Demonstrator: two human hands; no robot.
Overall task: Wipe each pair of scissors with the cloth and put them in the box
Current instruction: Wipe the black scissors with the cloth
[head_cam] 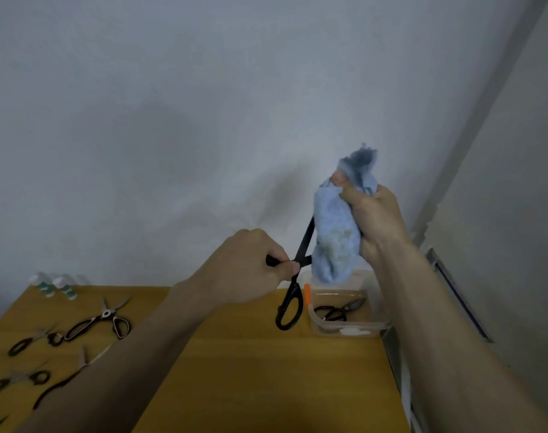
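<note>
A clear plastic box [349, 320] stands at the right edge of the wooden table [250, 364], and one pair of scissors [341, 309] is seen lying inside it. An orange piece [307, 293] sticks up at the box's left rim; what it belongs to cannot be told.

Black scissors [293, 295] are held up just left of the box, pinched near the pivot by the left hand [250, 270], the handle loops hanging down. Their blades are opened, and one is hidden inside the blue cloth [336, 232], which is gripped in the curled fingers of the right hand [375, 220].

More scissors [100, 321] are spread on the left of the table; several are blurred, and some are cut off by the frame or covered by the left forearm. Small white bottles [55, 285] stand at the far left corner, hard to make out.
</note>
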